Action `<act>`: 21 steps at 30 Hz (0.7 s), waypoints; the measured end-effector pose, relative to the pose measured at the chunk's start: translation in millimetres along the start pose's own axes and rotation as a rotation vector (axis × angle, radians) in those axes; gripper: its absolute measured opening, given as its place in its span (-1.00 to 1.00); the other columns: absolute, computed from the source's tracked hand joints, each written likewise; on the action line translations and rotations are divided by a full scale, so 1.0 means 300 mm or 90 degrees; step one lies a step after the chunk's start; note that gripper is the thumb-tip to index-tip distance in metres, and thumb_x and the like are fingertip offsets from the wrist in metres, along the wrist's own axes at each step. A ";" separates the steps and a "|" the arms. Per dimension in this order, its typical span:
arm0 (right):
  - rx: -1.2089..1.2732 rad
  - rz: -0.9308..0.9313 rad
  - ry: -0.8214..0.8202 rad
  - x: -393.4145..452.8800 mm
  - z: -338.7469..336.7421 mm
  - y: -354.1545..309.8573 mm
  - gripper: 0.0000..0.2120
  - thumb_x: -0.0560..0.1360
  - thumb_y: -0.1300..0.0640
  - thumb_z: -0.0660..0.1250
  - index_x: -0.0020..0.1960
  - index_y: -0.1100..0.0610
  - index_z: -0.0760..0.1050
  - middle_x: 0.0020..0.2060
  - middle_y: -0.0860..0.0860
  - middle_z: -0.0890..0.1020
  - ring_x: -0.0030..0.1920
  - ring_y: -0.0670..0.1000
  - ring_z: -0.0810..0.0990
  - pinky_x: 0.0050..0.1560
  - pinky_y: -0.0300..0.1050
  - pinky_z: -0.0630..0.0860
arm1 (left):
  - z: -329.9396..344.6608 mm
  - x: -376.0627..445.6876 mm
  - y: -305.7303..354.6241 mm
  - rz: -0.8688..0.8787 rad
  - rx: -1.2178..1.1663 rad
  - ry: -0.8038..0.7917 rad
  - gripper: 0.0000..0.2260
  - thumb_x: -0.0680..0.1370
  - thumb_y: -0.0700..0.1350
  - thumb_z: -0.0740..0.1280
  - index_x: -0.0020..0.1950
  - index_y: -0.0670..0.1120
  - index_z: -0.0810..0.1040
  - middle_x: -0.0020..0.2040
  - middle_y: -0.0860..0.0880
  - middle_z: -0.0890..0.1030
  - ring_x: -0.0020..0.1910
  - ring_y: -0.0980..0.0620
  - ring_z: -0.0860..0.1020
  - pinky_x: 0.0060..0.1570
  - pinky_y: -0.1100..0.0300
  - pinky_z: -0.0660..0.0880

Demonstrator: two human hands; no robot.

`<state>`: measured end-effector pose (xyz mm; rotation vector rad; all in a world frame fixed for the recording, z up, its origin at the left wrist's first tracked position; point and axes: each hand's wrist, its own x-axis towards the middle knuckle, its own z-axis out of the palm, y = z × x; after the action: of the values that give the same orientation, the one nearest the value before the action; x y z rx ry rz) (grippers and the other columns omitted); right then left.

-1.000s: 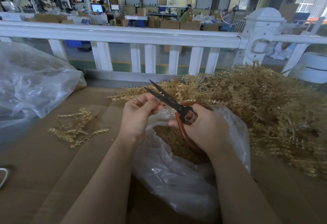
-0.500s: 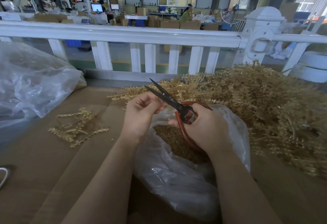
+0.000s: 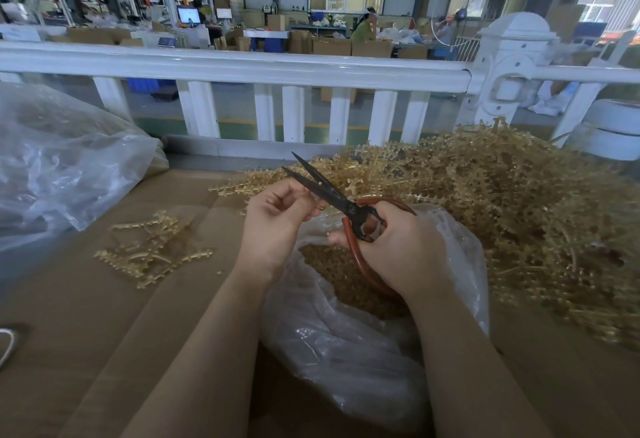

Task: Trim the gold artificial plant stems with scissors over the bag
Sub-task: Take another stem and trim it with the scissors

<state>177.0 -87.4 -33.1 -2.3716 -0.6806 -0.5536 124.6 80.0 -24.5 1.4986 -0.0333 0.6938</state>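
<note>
My right hand (image 3: 403, 250) grips the red-brown handles of black scissors (image 3: 325, 190), whose blades are parted and point up-left. My left hand (image 3: 277, 223) is curled with its fingertips against the lower blade; whatever small gold piece it pinches is mostly hidden. Both hands hover over an open clear plastic bag (image 3: 346, 344) holding gold trimmings (image 3: 332, 271). A big heap of gold plant stems (image 3: 519, 209) lies to the right and behind.
A small pile of gold stems (image 3: 152, 247) lies on the brown cardboard surface (image 3: 86, 316) to the left. A large clear plastic bag (image 3: 59, 164) sits far left. A white railing (image 3: 242, 67) runs across behind the work surface.
The hands and scissors stay almost still over the bag. The left fingers shifted slightly against the blades; the blades remain parted.
</note>
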 end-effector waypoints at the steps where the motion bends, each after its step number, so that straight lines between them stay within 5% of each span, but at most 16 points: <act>1: 0.002 0.002 0.000 0.001 0.002 0.002 -0.37 0.26 -0.60 0.20 -0.18 -0.03 0.54 -0.37 -0.21 0.55 -0.32 -0.29 0.46 -0.34 -0.44 0.35 | -0.001 0.001 -0.002 0.002 -0.003 -0.002 -0.82 0.57 -0.37 0.30 -0.13 -0.15 0.62 -0.31 0.05 0.63 -0.29 0.12 0.54 -0.16 0.27 0.52; 7: 0.049 0.022 0.000 0.000 0.014 0.003 -0.33 0.21 -0.63 0.17 -0.23 -0.03 0.53 -0.39 -0.15 0.57 -0.32 -0.21 0.52 -0.31 -0.32 0.47 | -0.003 0.005 -0.014 -0.004 -0.022 0.000 -0.85 0.58 -0.31 0.33 -0.09 -0.12 0.64 -0.29 0.06 0.65 -0.28 0.12 0.55 -0.18 0.28 0.51; 11: 0.208 0.112 -0.023 0.004 0.029 0.005 -0.39 0.24 -0.56 0.34 -0.22 0.00 0.58 -0.38 -0.10 0.64 -0.34 -0.14 0.60 -0.27 -0.14 0.59 | -0.012 0.008 -0.017 -0.074 -0.110 0.021 -0.86 0.59 -0.28 0.31 -0.08 -0.11 0.63 -0.22 0.00 0.67 -0.26 0.11 0.56 -0.19 0.28 0.50; 17: 0.401 0.242 0.005 0.020 0.035 0.018 -0.57 0.31 -0.36 0.49 -0.25 0.02 0.61 -0.43 -0.14 0.65 -0.44 -0.22 0.59 -0.45 -0.38 0.41 | -0.012 0.015 -0.009 -0.181 -0.272 0.027 -0.86 0.60 -0.24 0.28 -0.06 -0.07 0.61 -0.22 0.02 0.66 -0.26 0.12 0.56 -0.13 0.24 0.45; 21: 0.431 0.261 -0.007 0.026 0.042 0.023 -0.68 0.36 -0.22 0.55 -0.20 0.03 0.62 -0.38 -0.13 0.67 -0.42 -0.21 0.61 -0.38 -0.30 0.47 | -0.010 0.019 -0.008 -0.234 -0.329 -0.004 -0.86 0.63 -0.20 0.23 -0.04 -0.06 0.57 -0.18 0.00 0.66 -0.17 0.07 0.64 -0.09 0.21 0.54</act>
<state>190.0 -81.4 -41.3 -1.7943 -0.2967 -0.0991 129.2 85.2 -24.6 0.9736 0.0537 0.3453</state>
